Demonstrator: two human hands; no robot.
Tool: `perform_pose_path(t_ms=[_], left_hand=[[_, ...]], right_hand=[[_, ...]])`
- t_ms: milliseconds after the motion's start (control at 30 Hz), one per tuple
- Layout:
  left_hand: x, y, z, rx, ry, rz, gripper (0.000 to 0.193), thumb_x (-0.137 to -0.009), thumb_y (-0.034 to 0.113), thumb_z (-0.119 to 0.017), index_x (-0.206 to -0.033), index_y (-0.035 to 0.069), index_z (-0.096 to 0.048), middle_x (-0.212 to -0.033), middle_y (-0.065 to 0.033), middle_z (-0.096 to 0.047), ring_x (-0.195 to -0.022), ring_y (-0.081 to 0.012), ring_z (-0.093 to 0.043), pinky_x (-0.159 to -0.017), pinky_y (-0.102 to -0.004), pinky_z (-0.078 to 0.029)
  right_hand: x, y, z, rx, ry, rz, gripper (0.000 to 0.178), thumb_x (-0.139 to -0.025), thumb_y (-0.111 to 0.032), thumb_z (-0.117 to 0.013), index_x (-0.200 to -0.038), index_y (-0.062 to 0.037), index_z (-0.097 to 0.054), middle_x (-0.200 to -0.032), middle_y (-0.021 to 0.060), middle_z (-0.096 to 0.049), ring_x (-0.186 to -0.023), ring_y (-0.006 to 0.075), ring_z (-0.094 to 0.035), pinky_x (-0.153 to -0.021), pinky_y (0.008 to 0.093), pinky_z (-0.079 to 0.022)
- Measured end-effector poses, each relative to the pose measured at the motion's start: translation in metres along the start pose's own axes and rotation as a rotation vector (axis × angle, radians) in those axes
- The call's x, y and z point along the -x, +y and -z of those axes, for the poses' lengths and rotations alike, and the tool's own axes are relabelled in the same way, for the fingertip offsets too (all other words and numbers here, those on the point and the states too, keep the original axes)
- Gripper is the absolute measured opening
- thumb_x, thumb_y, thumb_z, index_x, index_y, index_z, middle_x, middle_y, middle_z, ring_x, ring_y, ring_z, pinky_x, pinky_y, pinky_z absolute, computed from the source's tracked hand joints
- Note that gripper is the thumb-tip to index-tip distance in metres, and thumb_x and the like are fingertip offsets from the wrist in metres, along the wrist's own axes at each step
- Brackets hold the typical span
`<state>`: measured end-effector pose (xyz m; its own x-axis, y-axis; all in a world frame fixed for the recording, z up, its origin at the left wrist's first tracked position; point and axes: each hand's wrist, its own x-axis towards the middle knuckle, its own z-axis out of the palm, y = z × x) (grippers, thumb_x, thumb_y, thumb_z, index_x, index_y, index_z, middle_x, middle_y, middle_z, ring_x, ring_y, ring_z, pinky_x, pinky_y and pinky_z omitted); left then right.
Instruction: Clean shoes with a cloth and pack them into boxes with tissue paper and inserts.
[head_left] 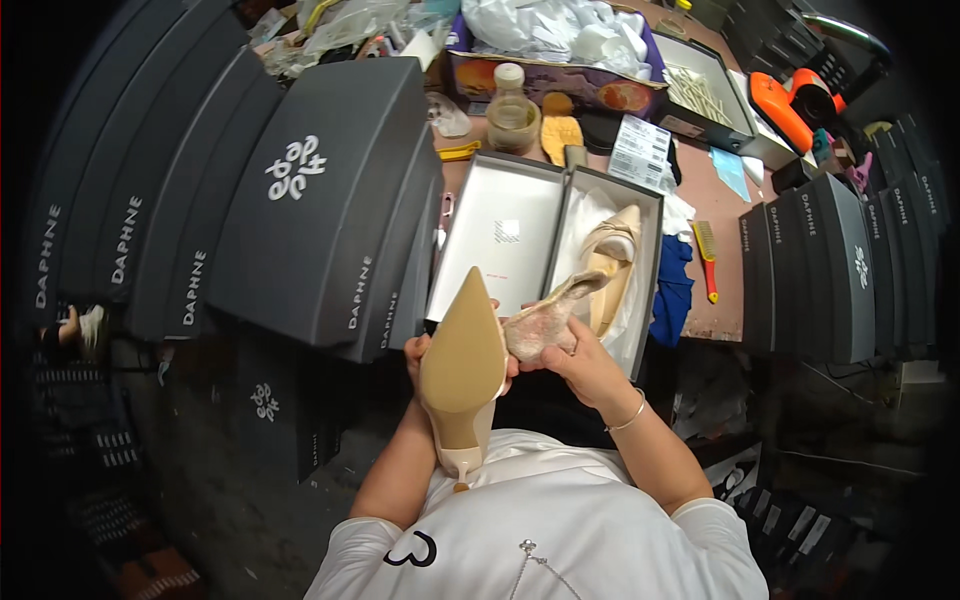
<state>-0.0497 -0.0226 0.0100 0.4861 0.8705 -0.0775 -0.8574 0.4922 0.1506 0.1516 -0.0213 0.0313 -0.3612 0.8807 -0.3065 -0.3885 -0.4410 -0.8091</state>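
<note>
My left hand (pixel 417 355) is closed round a beige pointed high-heeled shoe (pixel 465 365), its tan sole turned up toward me and its toe pointing away. Most of that hand's fingers are hidden behind the shoe. In my right hand (pixel 583 372) is a stained, pale cloth (pixel 545 328), pinched close to the shoe's right side. Behind the cloth lies an open shoebox (pixel 648 270) with white paper inside. Another beige shoe (pixel 612 250) rests in it. The box's white-lined lid (pixel 500 195) lies open to the left of it.
Dark shoeboxes are stacked at the left (pixel 330 200) and the right (pixel 820 270). A yellow-and-red brush (pixel 707 262) and a blue cloth (pixel 672 300) lie right of the open box. Farther back stand a jar (pixel 512 124), a purple carton (pixel 490 75) of white paper and an orange heat gun (pixel 782 110).
</note>
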Motion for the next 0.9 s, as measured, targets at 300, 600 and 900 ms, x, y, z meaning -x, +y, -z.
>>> perform_pose_path(t_ms=[300,600,900], left_hand=[[0.007,-0.007,-0.004,-0.284,0.004,0.017,0.086,-0.081,0.056,-0.049,-0.143,-0.001,-0.031,-0.119,-0.0219,-0.054,-0.090,-0.0361,-0.063,-0.065,-0.0431,-0.053],[-0.005,-0.007,-0.011,-0.358,0.139,0.075,0.069,-0.087,0.050,-0.041,-0.130,-0.004,-0.046,-0.120,-0.0177,-0.057,-0.108,-0.0252,-0.060,-0.095,-0.0365,-0.050],[-0.024,0.003,0.026,-0.362,0.139,0.072,0.078,-0.086,0.056,-0.041,-0.140,0.000,-0.038,-0.126,-0.0228,-0.051,-0.096,-0.0356,-0.063,-0.071,-0.0405,-0.056]], right_hand=[[0.013,-0.017,0.004,0.312,0.141,0.248,0.022,-0.089,-0.005,-0.061,-0.110,0.0035,-0.058,-0.097,0.0099,-0.065,-0.085,0.0159,-0.065,-0.071,0.0288,-0.054],[0.015,-0.024,-0.024,1.376,-0.110,0.792,0.053,-0.071,-0.001,-0.073,-0.122,-0.0051,-0.059,-0.104,0.0151,-0.059,-0.090,0.0303,-0.060,-0.077,0.0377,-0.051],[-0.154,-0.154,0.020,1.276,0.143,1.020,0.048,-0.078,0.001,-0.065,-0.125,-0.0045,-0.057,-0.115,0.0190,-0.061,-0.105,0.0369,-0.060,-0.089,0.0368,-0.048]])
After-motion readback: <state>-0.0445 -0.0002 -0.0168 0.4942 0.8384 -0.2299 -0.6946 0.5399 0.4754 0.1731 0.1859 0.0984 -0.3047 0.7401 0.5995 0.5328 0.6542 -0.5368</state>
